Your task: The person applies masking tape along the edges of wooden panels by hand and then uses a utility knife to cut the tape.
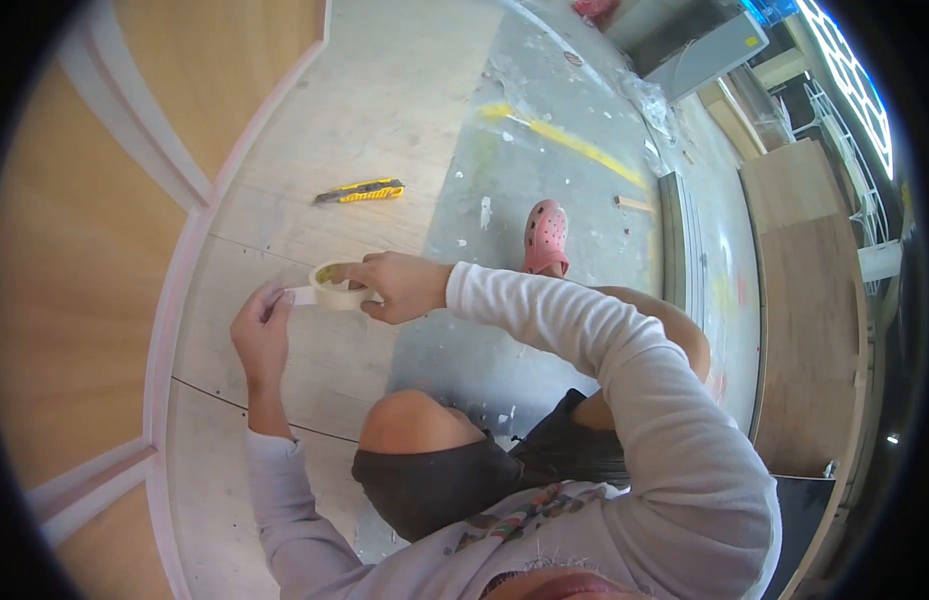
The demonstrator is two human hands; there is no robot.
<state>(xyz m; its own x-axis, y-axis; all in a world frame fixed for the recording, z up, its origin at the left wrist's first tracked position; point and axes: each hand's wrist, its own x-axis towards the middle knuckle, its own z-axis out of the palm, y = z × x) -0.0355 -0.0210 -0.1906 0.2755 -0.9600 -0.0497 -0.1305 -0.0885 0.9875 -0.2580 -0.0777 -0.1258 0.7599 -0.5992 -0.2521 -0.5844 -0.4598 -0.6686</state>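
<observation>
Tape roll above the wooden boards: the right hand grips it, presumably for steadiness, while the left hand pinches the free strip, apparently for tension; the yellow cutter lies apart on the boards

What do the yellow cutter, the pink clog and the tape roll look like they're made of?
Yellow cutter: probably smooth plastic, judging by its bright coloured body. Pink clog: likely moulded foam or rubber, matte, with round holes. Tape roll: perhaps paper, given its dull off-white surface.
</observation>
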